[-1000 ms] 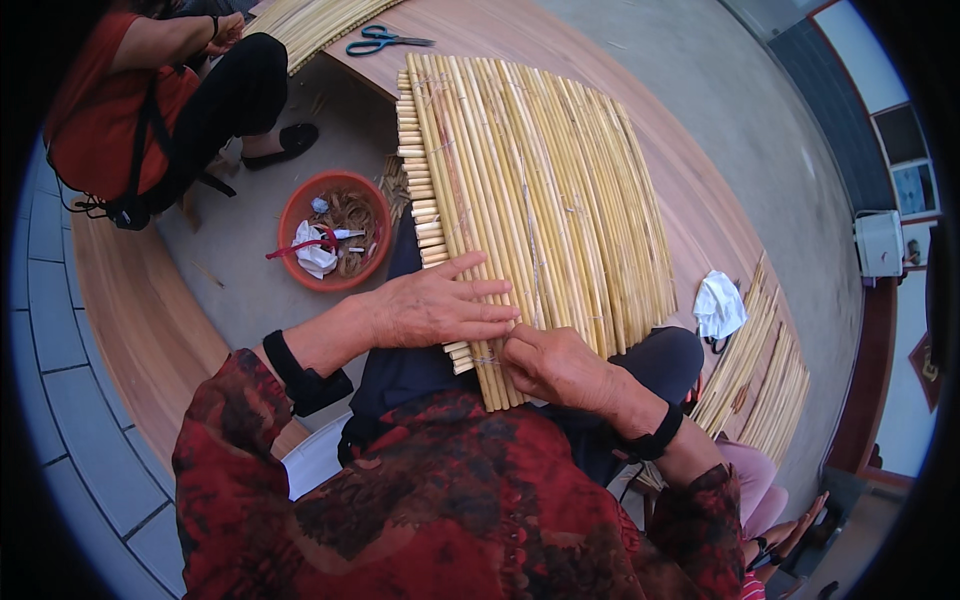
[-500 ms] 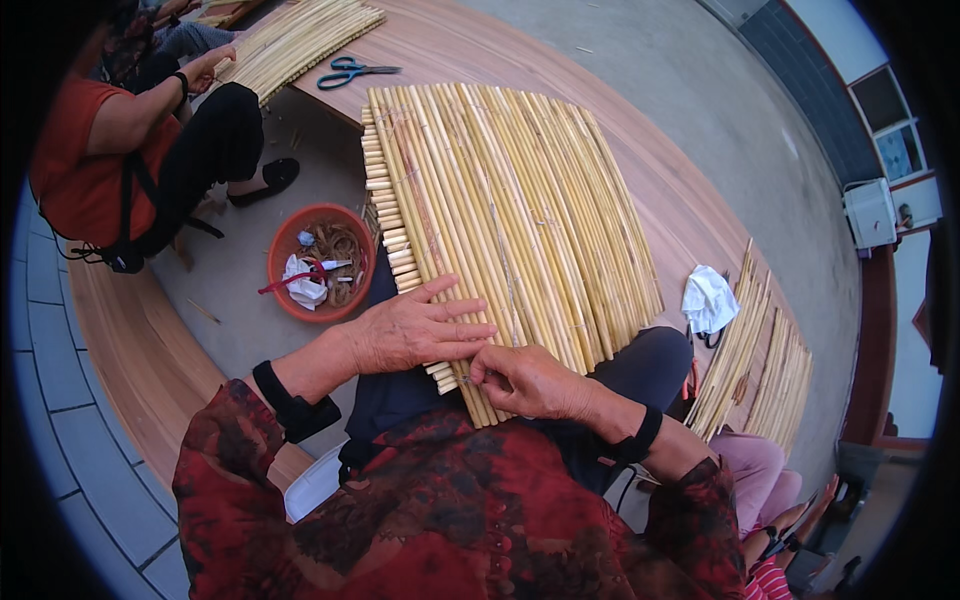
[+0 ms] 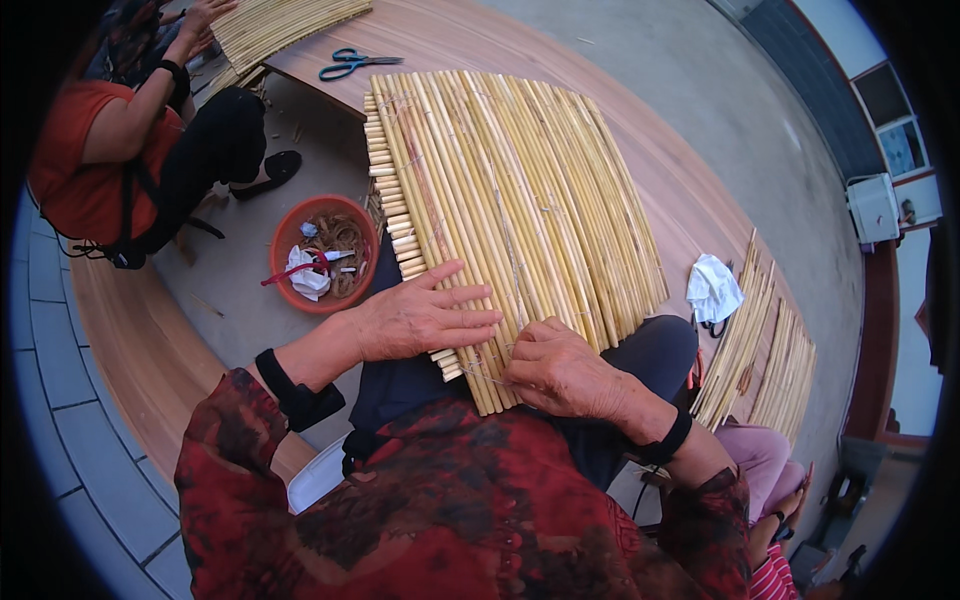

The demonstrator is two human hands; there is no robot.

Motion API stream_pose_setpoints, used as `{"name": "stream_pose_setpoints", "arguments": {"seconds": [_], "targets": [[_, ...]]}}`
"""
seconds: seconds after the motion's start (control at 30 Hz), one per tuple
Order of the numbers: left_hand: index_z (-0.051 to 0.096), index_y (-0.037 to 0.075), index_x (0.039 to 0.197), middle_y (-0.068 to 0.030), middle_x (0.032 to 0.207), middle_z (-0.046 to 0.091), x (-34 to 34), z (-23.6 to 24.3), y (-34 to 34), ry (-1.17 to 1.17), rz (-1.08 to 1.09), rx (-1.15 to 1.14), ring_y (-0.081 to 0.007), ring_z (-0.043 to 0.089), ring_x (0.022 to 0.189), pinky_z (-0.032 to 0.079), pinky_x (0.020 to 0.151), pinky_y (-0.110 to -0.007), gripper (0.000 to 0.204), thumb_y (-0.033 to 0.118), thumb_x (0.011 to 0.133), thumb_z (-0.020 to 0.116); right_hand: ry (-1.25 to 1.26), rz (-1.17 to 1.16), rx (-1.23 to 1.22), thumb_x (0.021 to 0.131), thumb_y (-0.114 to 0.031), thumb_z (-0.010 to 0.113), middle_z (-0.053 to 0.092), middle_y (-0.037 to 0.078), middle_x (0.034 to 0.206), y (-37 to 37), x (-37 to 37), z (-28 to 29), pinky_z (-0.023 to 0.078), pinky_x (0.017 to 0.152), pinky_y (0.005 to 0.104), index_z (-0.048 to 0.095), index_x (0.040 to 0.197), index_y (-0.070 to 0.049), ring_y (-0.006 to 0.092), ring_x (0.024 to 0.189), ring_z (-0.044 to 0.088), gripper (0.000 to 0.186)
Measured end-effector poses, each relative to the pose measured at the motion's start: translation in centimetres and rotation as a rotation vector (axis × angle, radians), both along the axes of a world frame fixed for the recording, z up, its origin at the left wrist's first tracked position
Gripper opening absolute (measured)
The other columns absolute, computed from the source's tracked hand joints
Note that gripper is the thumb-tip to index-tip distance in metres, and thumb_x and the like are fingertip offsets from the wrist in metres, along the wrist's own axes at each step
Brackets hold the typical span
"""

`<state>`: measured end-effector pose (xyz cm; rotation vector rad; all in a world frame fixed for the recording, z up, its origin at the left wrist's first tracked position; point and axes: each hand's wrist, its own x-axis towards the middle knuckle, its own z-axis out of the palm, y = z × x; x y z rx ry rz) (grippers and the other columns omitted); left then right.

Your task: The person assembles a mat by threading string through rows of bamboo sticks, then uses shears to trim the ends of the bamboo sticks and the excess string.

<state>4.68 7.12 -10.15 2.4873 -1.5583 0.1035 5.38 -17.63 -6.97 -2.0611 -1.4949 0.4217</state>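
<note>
A mat of pale yellow reed stalks (image 3: 560,210), tied side by side in rows, rests across my lap and the table. My left hand (image 3: 425,315) lies on its near left part with the fingers spread and stretched out, pressing on the stalks. Close by, my right hand (image 3: 562,368) is closed in a pinch over the mat's near edge. A thin pale strand (image 3: 487,376) runs across the nearest stalks to its fingertips. The end of that strand inside the fingers is hidden.
Dark-handled scissors (image 3: 350,63) lie on the wooden table (image 3: 690,190) beyond the mat. An orange basin (image 3: 285,235) with fibre and crumpled paper stands at left. Loose reed stalks (image 3: 785,370) and a white cloth (image 3: 714,290) are at right. A co-worker (image 3: 115,150) sits at far left.
My right hand has moved to the right, away from my left hand, drawing the strand across the stalks. My left hand stays nearly in place. The co-worker's hand has risen.
</note>
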Motion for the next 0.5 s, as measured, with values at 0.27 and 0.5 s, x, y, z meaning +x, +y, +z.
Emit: {"name": "stream_pose_setpoints", "arguments": {"seconds": [0.27, 0.5], "targets": [[0.050, 0.018, 0.120, 0.0018, 0.131, 0.046, -0.3, -0.3, 0.2, 0.014, 0.002, -0.064, -0.0199, 0.040, 0.125, 0.021, 0.106, -0.048, 0.039, 0.015, 0.081, 0.047, 0.659, -0.212, 0.061, 0.070, -0.005, 0.056, 0.054, 0.012, 0.072, 1.3, -0.8, -0.9, 0.045, 0.061, 0.0346, 0.052, 0.078, -0.002, 0.0290, 0.067, 0.055, 0.009], [0.050, 0.018, 0.120, 0.0025, 0.130, 0.047, -0.4, -0.3, 0.0, 0.028, 0.023, -0.087, -0.0193, 0.041, 0.124, 0.021, 0.106, -0.049, 0.041, 0.015, 0.080, 0.048, 0.453, -0.387, -0.034, 0.073, -0.005, 0.056, 0.056, 0.015, 0.071, 3.3, -4.9, 2.7, 0.046, 0.059, 0.0390, 0.053, 0.076, -0.001, 0.0311, 0.066, 0.058, 0.006]]}}
